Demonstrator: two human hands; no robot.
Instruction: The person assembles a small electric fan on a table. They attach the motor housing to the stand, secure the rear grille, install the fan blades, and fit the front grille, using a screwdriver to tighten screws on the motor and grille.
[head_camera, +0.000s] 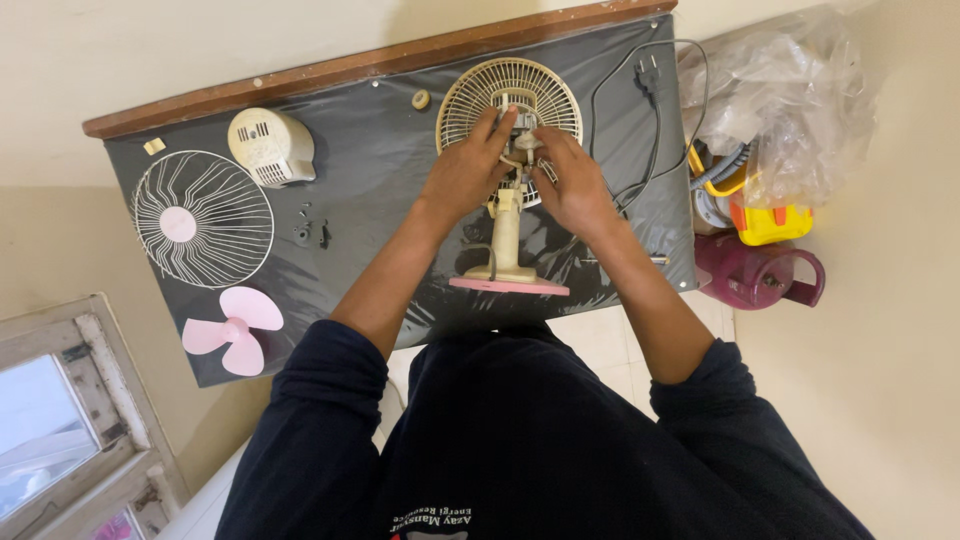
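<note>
A dark navy long-sleeved top is worn, sleeves pushed up to the elbows; small white lettering is printed on the chest.

You are in a room of a home, set up as a makeshift repair spot. A small wooden table (380, 60) covered with a dark plastic sheet (390, 170) stands against a plain cream wall (200, 40). Household things sit on the floor beside it: a maroon plastic jug (755, 272), a crumpled clear bag (790, 90). An old window frame (70, 400) leans nearby on the pale tiled floor (600, 335).
</note>
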